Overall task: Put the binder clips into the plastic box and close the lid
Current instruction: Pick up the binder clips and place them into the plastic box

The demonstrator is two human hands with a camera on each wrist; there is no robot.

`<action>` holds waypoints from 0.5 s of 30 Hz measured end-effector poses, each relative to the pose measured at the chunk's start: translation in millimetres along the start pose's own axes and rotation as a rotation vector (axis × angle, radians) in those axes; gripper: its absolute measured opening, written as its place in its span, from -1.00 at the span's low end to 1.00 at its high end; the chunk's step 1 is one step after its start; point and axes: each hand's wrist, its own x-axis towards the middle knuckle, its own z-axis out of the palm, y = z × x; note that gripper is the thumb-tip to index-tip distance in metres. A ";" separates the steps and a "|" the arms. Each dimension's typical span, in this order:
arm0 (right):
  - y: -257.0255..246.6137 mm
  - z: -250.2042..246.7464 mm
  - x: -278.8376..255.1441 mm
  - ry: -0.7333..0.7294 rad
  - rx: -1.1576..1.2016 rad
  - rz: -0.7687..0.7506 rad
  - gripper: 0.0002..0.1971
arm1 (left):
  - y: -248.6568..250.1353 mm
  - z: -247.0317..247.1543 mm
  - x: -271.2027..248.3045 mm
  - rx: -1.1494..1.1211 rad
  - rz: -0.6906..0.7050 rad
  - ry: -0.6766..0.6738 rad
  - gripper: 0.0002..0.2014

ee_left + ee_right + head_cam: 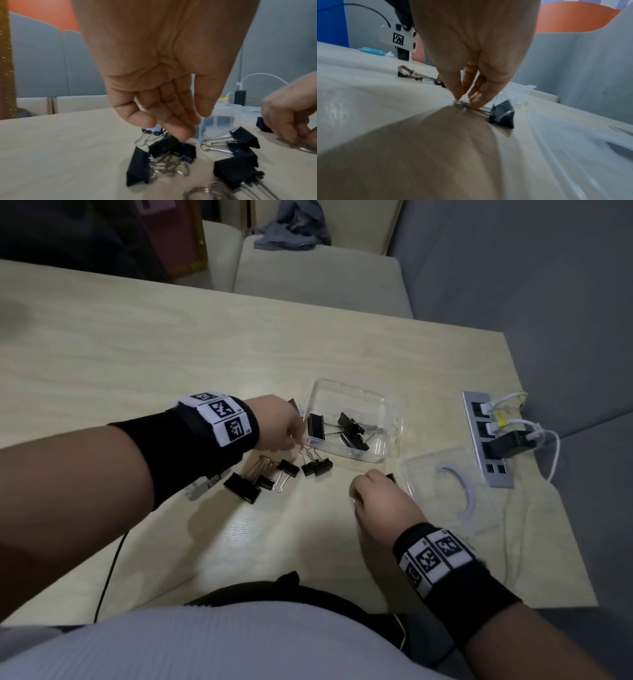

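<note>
A clear plastic box [345, 387] stands open mid-table with three black binder clips [346, 429] inside. Its clear lid [424, 474] lies flat to the right. Several loose black clips [317, 468] [171, 148] lie in front and to the left of the box. My left hand [296, 436] [197, 128] hovers by the box's left side, fingers pointing down over the loose clips, nothing seen between them. My right hand [358, 491] [465, 101] pinches the wire handles of one black clip [502, 115] resting on the table beside the lid.
A grey power strip [486, 440] with a black plug and white cables lies at the right table edge. A thin black cable [109, 570] runs off the near-left edge. Cream seats stand behind the table.
</note>
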 end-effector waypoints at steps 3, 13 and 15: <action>4.7 -7.8 -1.2 0.088 -0.149 0.047 -0.70 | -17.3 -1.7 0.8 0.009 -0.089 0.098 -0.76; 6.1 -8.1 1.9 0.013 -0.004 0.081 -0.72 | -41.0 18.2 6.3 0.064 -0.226 0.016 -0.51; 4.0 -11.2 -1.7 0.045 0.067 0.008 -0.65 | -41.6 21.0 6.0 0.069 -0.227 0.035 -0.62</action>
